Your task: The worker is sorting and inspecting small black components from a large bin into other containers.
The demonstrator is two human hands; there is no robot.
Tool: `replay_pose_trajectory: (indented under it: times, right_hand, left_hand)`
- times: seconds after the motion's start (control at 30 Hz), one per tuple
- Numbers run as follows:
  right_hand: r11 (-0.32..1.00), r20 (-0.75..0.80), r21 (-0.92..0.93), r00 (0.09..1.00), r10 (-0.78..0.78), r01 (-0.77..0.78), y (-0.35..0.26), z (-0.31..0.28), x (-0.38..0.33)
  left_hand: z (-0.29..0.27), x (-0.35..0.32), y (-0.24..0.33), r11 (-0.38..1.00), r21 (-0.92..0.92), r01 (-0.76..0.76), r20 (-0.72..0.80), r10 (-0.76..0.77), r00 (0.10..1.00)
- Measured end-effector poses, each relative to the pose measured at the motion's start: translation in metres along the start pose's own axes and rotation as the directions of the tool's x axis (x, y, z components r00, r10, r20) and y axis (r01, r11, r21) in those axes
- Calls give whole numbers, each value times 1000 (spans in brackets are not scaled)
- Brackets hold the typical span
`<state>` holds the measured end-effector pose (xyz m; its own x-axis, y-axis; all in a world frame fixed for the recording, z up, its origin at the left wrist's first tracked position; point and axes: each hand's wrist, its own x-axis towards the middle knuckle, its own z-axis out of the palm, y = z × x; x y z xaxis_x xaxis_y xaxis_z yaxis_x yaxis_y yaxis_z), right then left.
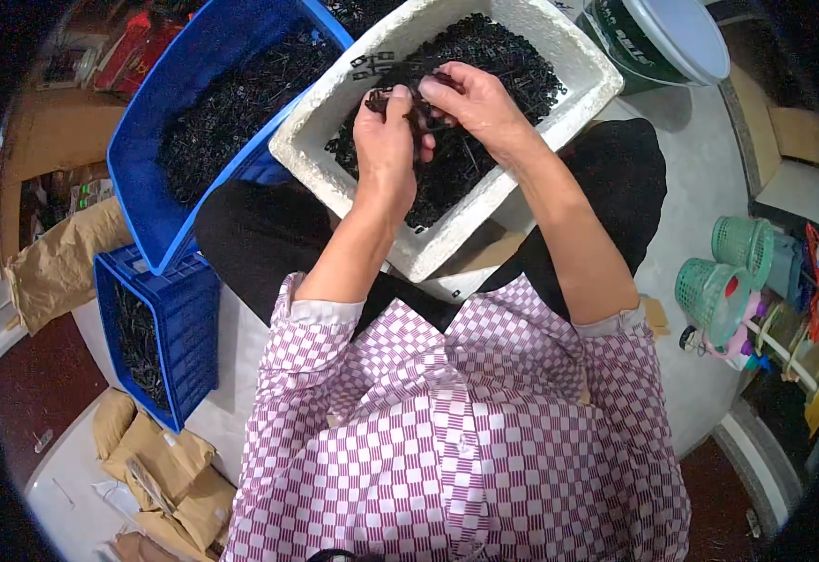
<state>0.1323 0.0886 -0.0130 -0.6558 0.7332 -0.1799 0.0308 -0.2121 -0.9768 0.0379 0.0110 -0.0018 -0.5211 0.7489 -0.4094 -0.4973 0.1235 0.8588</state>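
A white foam box (414, 255) stands between my knees, filled with a heap of small black plastic pieces (513, 66). Over it my left hand (386, 155) is closed, thumb up, around a bunch of black plastic pieces (416, 110). My right hand (484, 108) meets it from the right, its thumb and fingers pinched on the same bunch. The fingers hide most of what is held, so its exact shape is unclear. A few black pieces joined in a small frame (372, 64) show at the box's left rim.
A large blue bin (138, 150) of black plastic pieces adjoins the foam box at left. Below it stands a smaller blue crate (189, 328). A dark green bucket (639, 42) is at the upper right, green baskets (705, 290) at the right, brown paper packages (171, 459) at lower left.
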Motion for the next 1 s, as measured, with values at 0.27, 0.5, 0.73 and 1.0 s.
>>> replay_pose_trajectory:
  times: [0.27, 0.5, 0.73, 1.0]
  right_hand:
    - [975, -170, 212, 980, 106, -68, 9, -3, 6]
    - [919, -280, 392, 946, 163, -43, 5, -5, 1]
    - [388, 110, -791, 733, -672, 474, 4, 11, -9]
    - [865, -274, -413, 868, -415, 284, 10, 13, -2]
  left_hand:
    - [2, -4, -1, 990, 81, 115, 79, -121, 989]
    - [-11, 6, 3, 990, -9, 138, 24, -138, 990]
    - [-14, 12, 0, 999, 26, 28, -33, -27, 999]
    - [-1, 6, -5, 996, 57, -70, -36, 72, 997]
